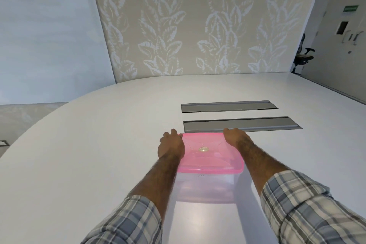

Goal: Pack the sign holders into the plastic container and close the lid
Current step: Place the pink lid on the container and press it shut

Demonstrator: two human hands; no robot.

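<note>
While the translucent pink plastic lid (208, 150) sits on top of the clear plastic container (206, 186), both hands press down at its far corners: the left hand (171, 144) lies flat over the left far corner, the right hand (235, 137) over the right one, each grip spread against the lid rather than curled around anything. Container and lid stand on the white rounded desk (99, 134), just in front of two grey recessed panels (241, 124) (contents cannot be made out through the walls)
</note>
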